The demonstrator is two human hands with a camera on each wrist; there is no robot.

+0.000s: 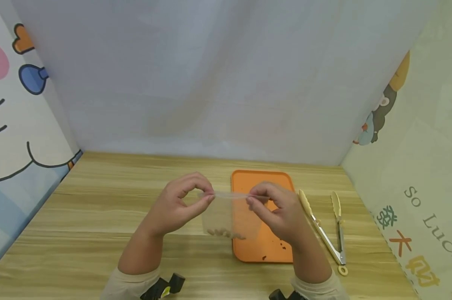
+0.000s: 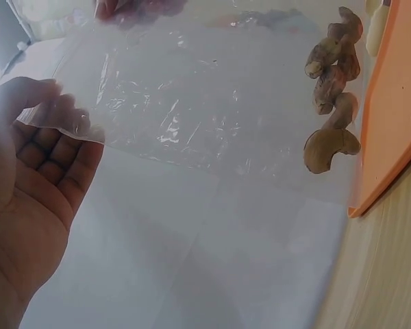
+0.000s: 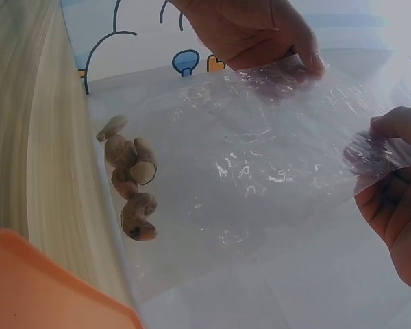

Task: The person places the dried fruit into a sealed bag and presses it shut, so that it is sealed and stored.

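Observation:
A clear plastic bag [image 1: 217, 214] hangs upright between my hands, its bottom part overlapping the orange tray in the head view. Several cashews [image 2: 331, 149] lie in a row along its bottom seam, and the same cashews [image 3: 138, 216] show through the film in the right wrist view. My left hand [image 1: 182, 204] pinches the bag's top edge at the left corner between thumb and fingers. At the other end of that edge, my right hand [image 1: 280, 210] pinches the film in the same way. Between them the top edge is stretched nearly straight.
The orange tray [image 1: 248, 252] lies on the wooden table [image 1: 98, 225], with a few dark crumbs [image 1: 282, 246] on it. Right of the tray rest spread metal tongs [image 1: 326, 239] with cream tips. A pale cloth backdrop [image 1: 211, 83] and printed side panels enclose the table.

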